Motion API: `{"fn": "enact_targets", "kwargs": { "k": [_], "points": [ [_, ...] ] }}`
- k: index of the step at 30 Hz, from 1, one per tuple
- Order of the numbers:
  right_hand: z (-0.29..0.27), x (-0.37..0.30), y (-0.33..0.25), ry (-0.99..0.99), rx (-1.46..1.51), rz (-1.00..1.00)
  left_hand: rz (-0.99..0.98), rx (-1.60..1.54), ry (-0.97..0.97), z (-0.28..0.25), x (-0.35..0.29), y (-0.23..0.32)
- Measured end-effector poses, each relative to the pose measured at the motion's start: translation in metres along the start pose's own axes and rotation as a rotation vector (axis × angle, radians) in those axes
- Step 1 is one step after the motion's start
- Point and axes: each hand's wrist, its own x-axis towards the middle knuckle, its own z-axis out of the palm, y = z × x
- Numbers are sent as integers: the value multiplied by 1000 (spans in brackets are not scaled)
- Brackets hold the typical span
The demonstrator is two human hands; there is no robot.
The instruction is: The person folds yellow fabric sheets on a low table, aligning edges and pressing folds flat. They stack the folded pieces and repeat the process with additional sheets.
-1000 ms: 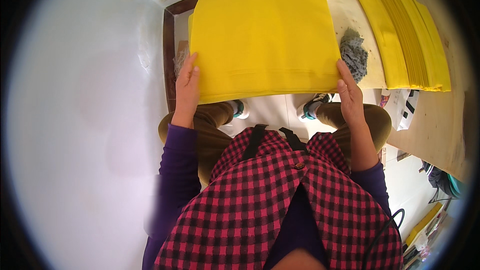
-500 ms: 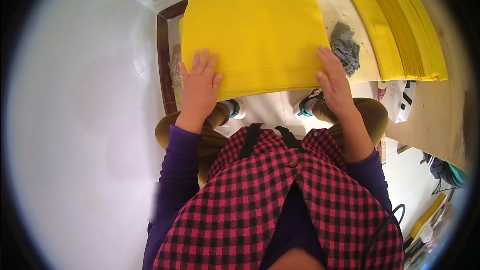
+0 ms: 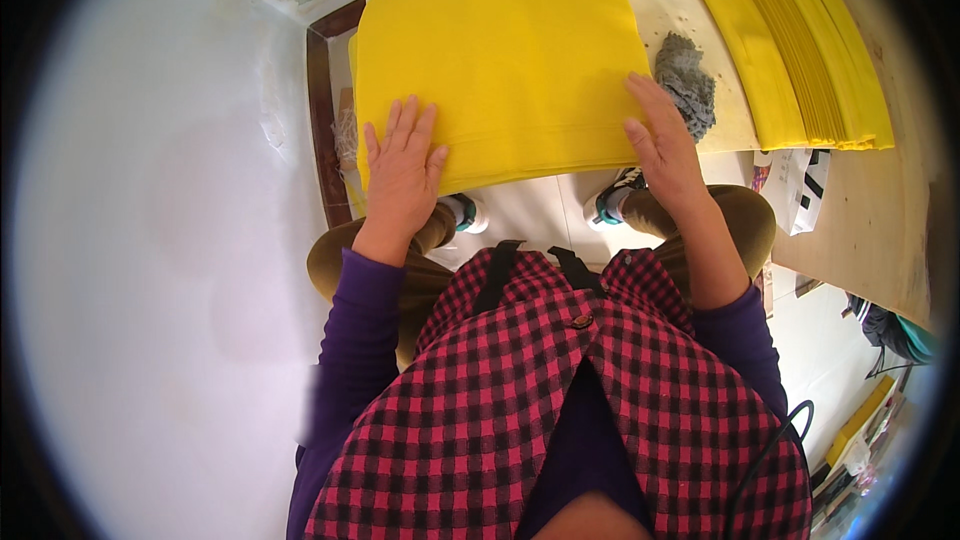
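A stack of large yellow fabric sheets [image 3: 500, 50] lies on the wooden table, its near edge hanging slightly past the front. My left hand [image 3: 400, 165] rests flat on the near left corner of the stack, fingers spread and pointing away from me. At the near right corner, my right hand [image 3: 665, 150] touches the side edge of the sheets with its fingers stretched out and the thumb apart. Neither hand grips anything. Just beyond my right fingers lies a crumpled grey cloth [image 3: 685, 85].
Several folded yellow fabric pieces [image 3: 800, 50] stand in a row on the right of the wooden tabletop [image 3: 725, 110]. A white bag [image 3: 800, 190] is below the table edge. A white wall [image 3: 170, 240] rises at my left. Dark bundled items [image 3: 885, 330] lie at the lower right.
The stack's layered near edge looks more even now. My right hand has shifted slightly up and left along the side edge; my left hand stays nearly in place. The view has shifted a little.
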Motion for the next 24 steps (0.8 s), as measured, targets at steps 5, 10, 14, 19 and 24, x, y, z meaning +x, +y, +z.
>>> {"fn": "enact_targets", "kwargs": {
  "k": [5,10,14,19,24],
  "points": [
    [19,9,-16,-22,124,-51,74,-111,-10,2,10,12],
    [16,19,2,-8,92,85,98,-157,-81,8,15,17],
    [5,14,6,58,28,109,96,-158,-53,11,12,17],
    [8,8,5,5,96,118,107,-147,-42,13,12,15],
    [-5,12,23,128,113,185,105,-137,-67,14,12,12]
  ]
}}
